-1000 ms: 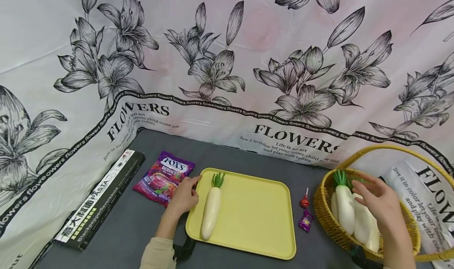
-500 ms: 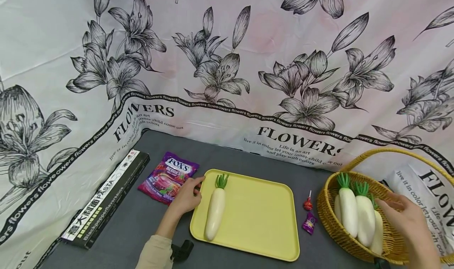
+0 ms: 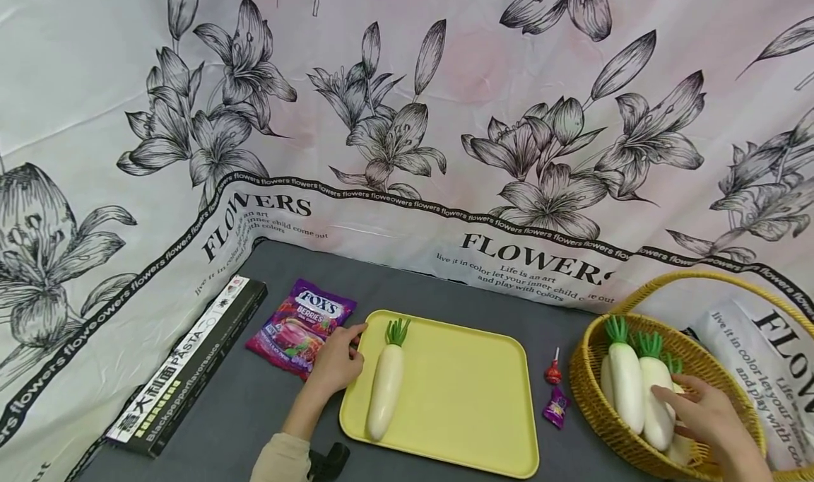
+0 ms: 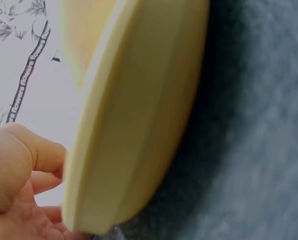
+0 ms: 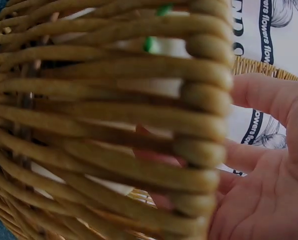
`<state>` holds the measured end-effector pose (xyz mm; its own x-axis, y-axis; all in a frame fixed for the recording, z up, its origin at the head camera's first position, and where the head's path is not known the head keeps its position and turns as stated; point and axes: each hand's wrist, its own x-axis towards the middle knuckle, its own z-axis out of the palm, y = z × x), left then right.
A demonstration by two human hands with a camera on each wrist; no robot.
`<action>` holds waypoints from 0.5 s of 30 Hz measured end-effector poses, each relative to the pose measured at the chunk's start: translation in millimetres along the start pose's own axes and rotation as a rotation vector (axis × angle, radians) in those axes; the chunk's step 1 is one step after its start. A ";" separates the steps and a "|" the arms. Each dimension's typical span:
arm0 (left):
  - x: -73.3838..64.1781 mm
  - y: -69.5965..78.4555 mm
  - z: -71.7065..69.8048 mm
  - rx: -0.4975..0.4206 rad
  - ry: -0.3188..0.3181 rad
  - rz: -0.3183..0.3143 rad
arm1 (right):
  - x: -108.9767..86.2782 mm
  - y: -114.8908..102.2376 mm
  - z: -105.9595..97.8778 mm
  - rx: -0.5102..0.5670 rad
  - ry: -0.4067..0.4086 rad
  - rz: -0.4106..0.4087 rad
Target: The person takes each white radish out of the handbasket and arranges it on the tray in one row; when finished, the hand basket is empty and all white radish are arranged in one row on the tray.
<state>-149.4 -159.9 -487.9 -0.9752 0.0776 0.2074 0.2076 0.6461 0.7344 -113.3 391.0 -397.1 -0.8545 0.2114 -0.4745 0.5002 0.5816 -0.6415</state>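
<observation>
One radish [image 3: 386,390] is lying on the tray [image 3: 467,411] in the head view, and several more radishes [image 3: 626,390] are leaning together inside the basket [image 3: 588,397]. Compared with half a second ago, the right hand [image 3: 706,415] is now reaching farther left, and its fingers are covering much of the right radish [image 3: 680,450]. For the work, this is probably meaning that the hand is choosing its place on a radish; none is leaving the basket yet. The left hand [image 3: 337,362] is staying at the tray's left edge, near the candy bag [image 3: 305,326]. Between tray and basket, a lollipop [image 3: 553,372] and a candy [image 3: 556,406] are lying.

In the left wrist view, bent fingers are touching the tray's rim; whether they are pinching it, I cannot tell.

In the right wrist view, the fingers are passing behind the basket's rim, and the wicker is hiding their tips, so I cannot tell if they are grasping anything.
</observation>
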 end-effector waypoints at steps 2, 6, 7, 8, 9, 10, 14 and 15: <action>-0.8 1.0 1.2 0.014 0.001 -0.016 | -0.7 -0.8 0.8 0.002 -0.009 0.010; -0.3 1.6 3.3 0.035 0.009 -0.035 | -1.7 -2.5 1.5 0.013 -0.001 0.029; 0.0 1.5 3.6 0.038 0.015 -0.033 | -2.0 -2.8 1.7 0.019 0.003 0.032; 0.2 1.6 3.9 0.041 0.018 -0.035 | -2.0 -2.8 2.1 0.026 0.011 0.033; 0.4 1.1 4.5 0.046 0.022 -0.034 | -2.0 -2.8 2.8 0.032 0.024 0.031; 0.5 0.8 5.1 0.049 0.025 -0.034 | -2.0 -2.5 3.3 0.038 0.035 0.028; 0.9 -0.9 7.0 0.052 0.030 -0.036 | -2.0 -0.3 6.4 0.050 0.129 0.013; 1.0 -1.5 7.5 0.054 0.032 -0.036 | -2.6 -0.3 7.0 0.051 0.162 0.011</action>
<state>-151.2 -155.1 -493.6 -0.9788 0.0294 0.2026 0.1668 0.6881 0.7062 -110.2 384.8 -399.9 -0.8581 0.3441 -0.3811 0.5128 0.5389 -0.6683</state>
